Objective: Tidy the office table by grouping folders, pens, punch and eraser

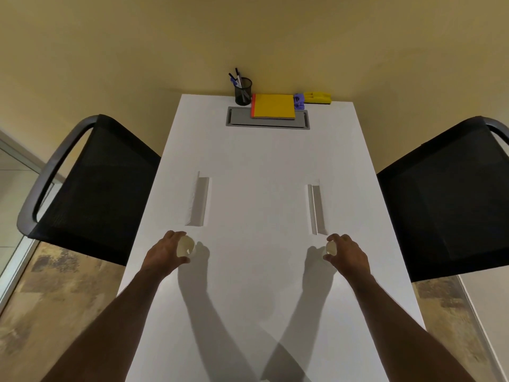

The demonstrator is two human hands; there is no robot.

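A single head-worn wide-angle camera looks forward and steeply down along the long white rectangular worktop (264,166) from its near end. Both forearms enter from the bottom edge, close to the lens. The beige wall (165,37) closes the far end, and black mesh chairs (99,188) frame left and right sides.

two bare forearms in view, no sleeves, watch, rings or gloves visible. left hand (168,250) and right hand (347,253) uncovered. no markings or bandages discernible on either arm.
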